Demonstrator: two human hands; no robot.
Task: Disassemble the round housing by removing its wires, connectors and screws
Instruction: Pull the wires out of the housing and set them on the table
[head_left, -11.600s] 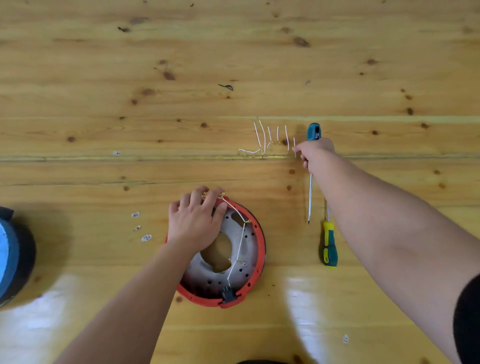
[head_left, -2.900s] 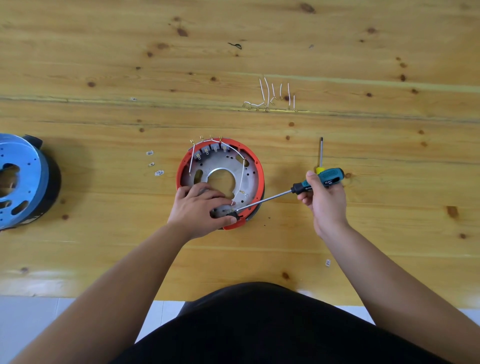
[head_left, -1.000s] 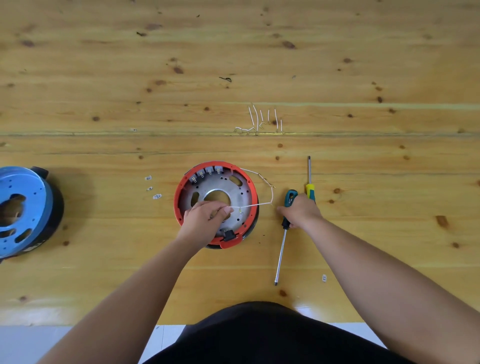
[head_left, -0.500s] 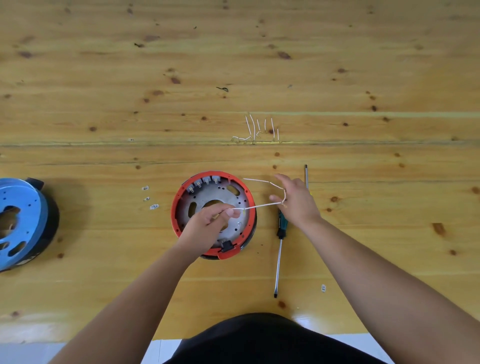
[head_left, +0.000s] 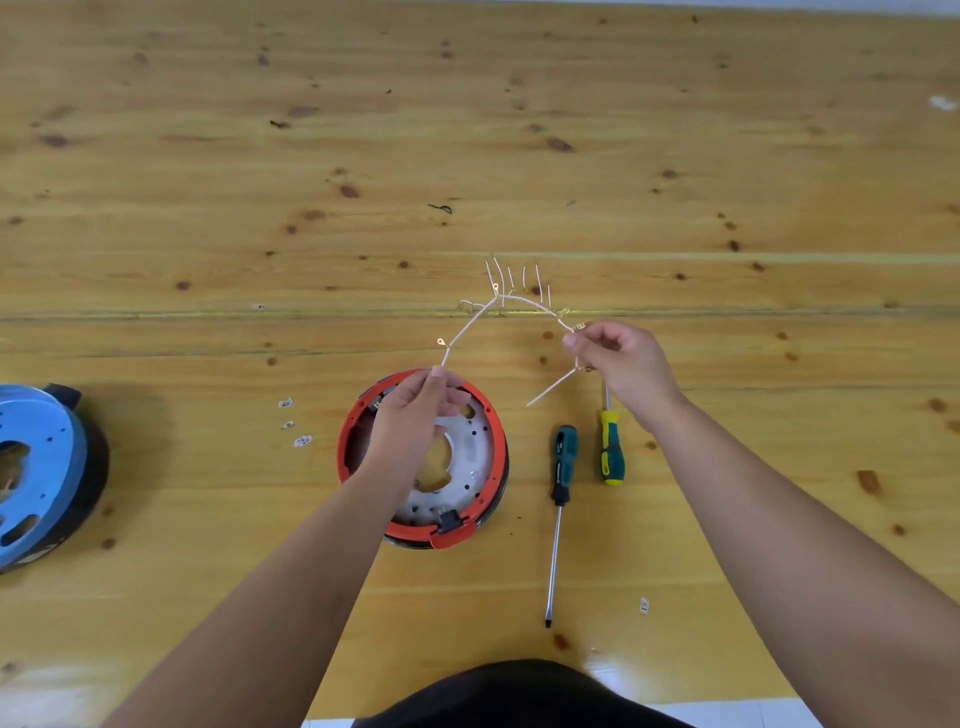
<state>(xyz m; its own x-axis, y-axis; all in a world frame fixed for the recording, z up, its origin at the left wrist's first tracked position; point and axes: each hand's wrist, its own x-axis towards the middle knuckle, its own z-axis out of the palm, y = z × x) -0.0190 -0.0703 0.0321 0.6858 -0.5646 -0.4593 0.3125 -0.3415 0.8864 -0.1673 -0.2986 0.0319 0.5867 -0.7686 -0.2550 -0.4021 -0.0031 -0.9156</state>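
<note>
housing (head_left: 483, 457) centre, screwdrivers (head_left: 563, 462) right, loose wires (head_left: 519, 283) behind

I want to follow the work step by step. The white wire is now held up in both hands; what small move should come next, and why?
Probably carry the white wire to the pile of loose wires farther up the table and lay it there. It looks free of the round housing, pinched between the left hand and right hand, and both screwdrivers lie unused.

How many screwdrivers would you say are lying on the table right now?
2. The teal-handled screwdriver lies just right of the round housing, tip toward the person. The yellow-and-green screwdriver lies beside it, farther right, its shaft partly hidden under the right hand.
</note>
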